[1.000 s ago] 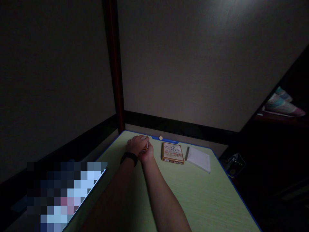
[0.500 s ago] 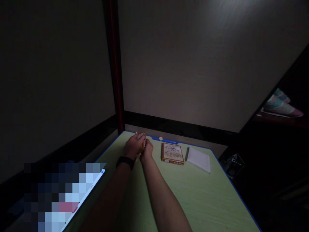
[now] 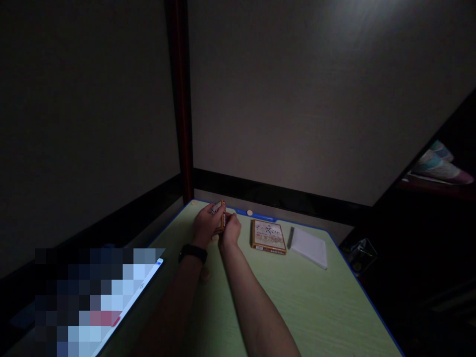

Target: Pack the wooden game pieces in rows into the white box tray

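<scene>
Printed box [image 3: 268,237] between right hand [image 3: 231,230] and white slab [image 3: 308,247]

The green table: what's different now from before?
A round piece now shows near the table's far left corner, a second piece by the right hand, a third piece by the left forearm. The left hand has moved left, showing more of the box it holds. The patterned box, white box and far-edge disc stayed put.

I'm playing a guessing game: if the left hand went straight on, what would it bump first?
Probably the wall, past the table's far edge. The left hand holds a small box, so that might touch first. The gap is hard to judge.
</scene>
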Tool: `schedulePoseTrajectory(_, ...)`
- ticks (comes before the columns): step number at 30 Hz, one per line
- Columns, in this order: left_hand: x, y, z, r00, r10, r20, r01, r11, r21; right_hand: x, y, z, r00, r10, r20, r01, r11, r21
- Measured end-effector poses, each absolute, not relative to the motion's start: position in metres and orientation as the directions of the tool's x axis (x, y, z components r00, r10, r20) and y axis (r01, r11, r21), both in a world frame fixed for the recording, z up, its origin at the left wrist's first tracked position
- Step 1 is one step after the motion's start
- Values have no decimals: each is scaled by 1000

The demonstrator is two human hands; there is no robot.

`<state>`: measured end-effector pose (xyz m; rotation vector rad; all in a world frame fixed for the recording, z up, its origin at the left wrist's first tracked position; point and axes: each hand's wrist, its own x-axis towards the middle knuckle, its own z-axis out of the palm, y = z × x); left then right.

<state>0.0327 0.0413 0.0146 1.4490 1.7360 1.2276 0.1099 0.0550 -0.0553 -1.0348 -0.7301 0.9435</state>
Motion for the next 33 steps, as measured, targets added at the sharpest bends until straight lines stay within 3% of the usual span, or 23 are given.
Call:
schedulePoseTrajectory(6,32,44,12,-281,953,117,418,12,909,117,30,-39,587,809,31,-109,117,-987)
schedulePoseTrajectory(9,31,44,13,-278,952,125,424,5,906,119,15,-33,579,809,97,45,87,-995)
schedulePoseTrajectory(16,30,39,20,-314,938,150,434,1,901,112,-4,-26,549,819,166,193,69,-979)
schedulePoseTrajectory(19,26,45,20,-342,929,140,345,-14,939,114,-29,-26,419,867,268,324,132,-937)
schedulePoseTrajectory(22,19,54,17,-383,918,103,204,-25,979,118,-71,-28,122,900,418,545,291,-787)
schedulePoseTrajectory(26,12,57,15,-328,944,47,-70,-74,995,118,-115,-27,-297,883,364,704,460,-542)
schedulePoseTrajectory(29,8,52,18,-303,952,-36,-265,-48,963,115,-115,-26,-361,881,307,733,471,-491)
schedulePoseTrajectory(33,2,48,26,-269,956,-113,-397,-3,918,113,-90,-28,-297,915,274,753,401,-522)
